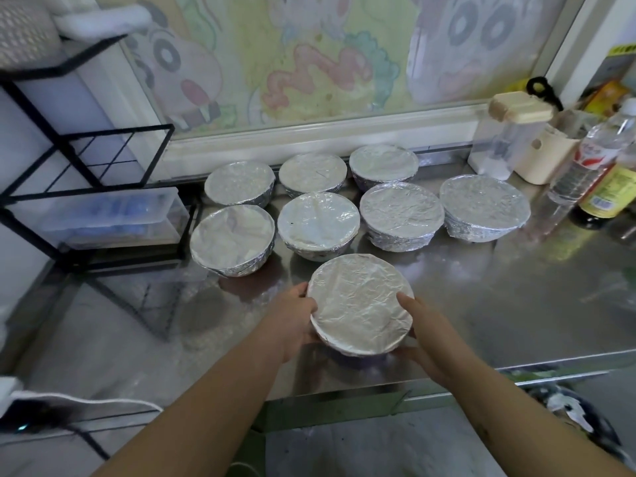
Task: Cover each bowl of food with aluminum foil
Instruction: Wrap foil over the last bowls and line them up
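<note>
The front bowl point(359, 304) sits on the counter point(499, 304), its top already covered with foil. The left hand point(292, 318) cups its left side and the right hand point(423, 335) its right, both gripping the foiled rim. Just behind it stand seven wrapped bowls point(318, 220). This looks like the final crimp. The next move is probably to press the foil skirt tight all round.

soft daylight came through the patterned window point(309, 56) behind; the steel counter point(481, 304) showed hazy reflections and mild glare. wide-angle bending curved the edges, and the whole frame looked slightly soft.
</note>
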The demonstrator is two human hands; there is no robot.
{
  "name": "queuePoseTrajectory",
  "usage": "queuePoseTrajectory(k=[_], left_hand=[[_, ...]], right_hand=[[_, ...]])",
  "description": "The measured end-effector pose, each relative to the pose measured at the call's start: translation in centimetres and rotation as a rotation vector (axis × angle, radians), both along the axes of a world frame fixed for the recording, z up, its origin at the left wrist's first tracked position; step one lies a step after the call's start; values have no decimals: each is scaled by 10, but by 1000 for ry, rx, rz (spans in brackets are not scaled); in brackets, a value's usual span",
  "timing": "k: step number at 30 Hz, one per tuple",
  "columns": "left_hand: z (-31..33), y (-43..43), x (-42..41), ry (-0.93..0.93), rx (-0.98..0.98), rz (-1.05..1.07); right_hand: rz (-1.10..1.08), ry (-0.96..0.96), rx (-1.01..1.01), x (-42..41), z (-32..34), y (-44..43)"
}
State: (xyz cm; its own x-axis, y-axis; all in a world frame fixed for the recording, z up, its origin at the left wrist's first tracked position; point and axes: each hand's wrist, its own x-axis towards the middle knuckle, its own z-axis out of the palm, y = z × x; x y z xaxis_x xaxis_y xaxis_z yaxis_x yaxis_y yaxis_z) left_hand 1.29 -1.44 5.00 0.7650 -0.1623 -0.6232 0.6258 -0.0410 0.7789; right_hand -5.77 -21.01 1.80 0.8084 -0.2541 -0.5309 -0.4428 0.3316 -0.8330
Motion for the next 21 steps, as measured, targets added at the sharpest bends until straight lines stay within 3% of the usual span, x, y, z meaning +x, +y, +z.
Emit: queuePoseTrajectory(k=[8,13,21], left_hand=[[70,-26,22,-221,-130,28],[111,-75,73,-388,-139,10],[121,-204,183,-391,-223,3]], right_hand=[[-63,-191,-9,37,59,-25],[-126,-307,-184,94,112,-78],[-237,-307,-272,211,138,-203]])
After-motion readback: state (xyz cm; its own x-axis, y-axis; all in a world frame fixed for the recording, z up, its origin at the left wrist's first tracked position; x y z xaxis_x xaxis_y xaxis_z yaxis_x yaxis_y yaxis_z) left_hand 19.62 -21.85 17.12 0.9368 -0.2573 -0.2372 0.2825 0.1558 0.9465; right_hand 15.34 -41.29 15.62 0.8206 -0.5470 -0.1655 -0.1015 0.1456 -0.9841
